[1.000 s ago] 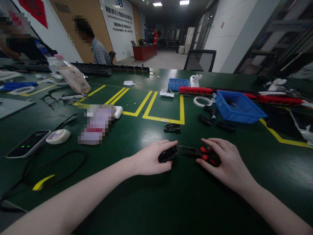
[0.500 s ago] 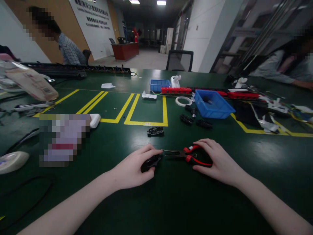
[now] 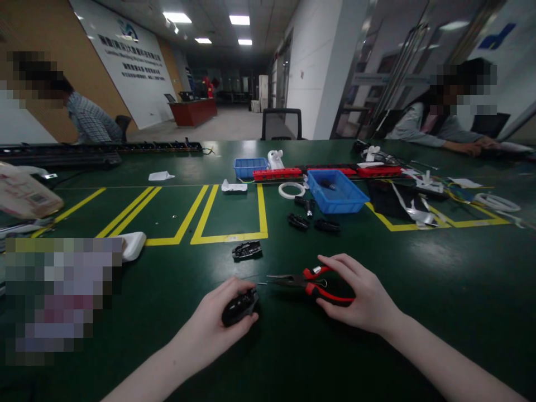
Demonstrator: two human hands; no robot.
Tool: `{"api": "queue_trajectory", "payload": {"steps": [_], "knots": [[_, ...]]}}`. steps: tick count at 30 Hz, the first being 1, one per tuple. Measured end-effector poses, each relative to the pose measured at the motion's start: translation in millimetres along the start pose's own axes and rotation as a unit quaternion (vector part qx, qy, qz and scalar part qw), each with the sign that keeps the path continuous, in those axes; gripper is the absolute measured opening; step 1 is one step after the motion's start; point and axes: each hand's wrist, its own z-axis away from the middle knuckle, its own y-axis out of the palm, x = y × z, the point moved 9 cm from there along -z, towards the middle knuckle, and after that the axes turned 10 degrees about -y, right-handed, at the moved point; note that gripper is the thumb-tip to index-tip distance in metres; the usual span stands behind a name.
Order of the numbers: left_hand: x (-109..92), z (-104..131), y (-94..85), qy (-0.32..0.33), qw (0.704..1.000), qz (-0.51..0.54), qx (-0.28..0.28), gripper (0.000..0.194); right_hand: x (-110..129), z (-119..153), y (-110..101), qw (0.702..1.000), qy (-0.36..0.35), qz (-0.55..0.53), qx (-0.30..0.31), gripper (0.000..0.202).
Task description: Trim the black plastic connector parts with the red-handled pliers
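My left hand (image 3: 218, 312) is closed around a black plastic part (image 3: 240, 308) low over the green table. A thin metal piece (image 3: 262, 283) shows between that part and the plier tips. My right hand (image 3: 360, 296) has its fingers around the red and black handles of long-nose pliers (image 3: 295, 281), whose jaws point left and are slightly apart. Beyond my left hand lies a black part with an open, detailed face (image 3: 247, 250). Two more dark parts, one on the left (image 3: 298, 221) and one on the right (image 3: 327, 225), rest near the blue tray (image 3: 347, 202).
Yellow tape (image 3: 228, 239) marks areas on the green table (image 3: 176, 290). A white tape ring (image 3: 292, 191), a small blue basket (image 3: 250, 168) and red strips (image 3: 278, 173) lie farther back. A white object (image 3: 134, 246) is at left. Two people sit beyond the table.
The camera view has tilted up and shifted right. The black part in my left hand has drawn back a little from the pliers, and the thin metal piece now shows in the gap.
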Motion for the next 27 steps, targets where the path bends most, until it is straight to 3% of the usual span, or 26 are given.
{"api": "queue_trajectory", "payload": {"steps": [6, 14, 17, 21, 27], "knots": [[1.1, -0.7, 7.5, -0.008, 0.999, -0.013, 0.032, 0.035, 9.6, -3.4, 5.4, 0.989, 0.056, -0.137, 0.018, 0.046], [0.9, -1.9, 8.3, -0.018, 0.998, -0.031, 0.054, 0.034, 3.0, 5.8, 18.1, 0.971, 0.127, -0.199, 0.049, 0.048], [0.9, -1.9, 10.7, -0.023, 0.997, -0.050, 0.061, 0.028, 2.6, 8.3, 18.7, 0.973, 0.109, -0.199, 0.047, 0.056], [-5.7, -1.0, 14.4, 0.010, 0.995, -0.076, 0.069, 0.028, 9.4, 7.7, 19.6, 0.978, 0.065, -0.188, 0.057, 0.051], [-6.7, 0.4, 17.0, 0.038, 0.992, -0.087, 0.079, 0.032, 12.7, 7.5, 20.6, 0.980, 0.060, -0.172, 0.078, 0.051]]}}
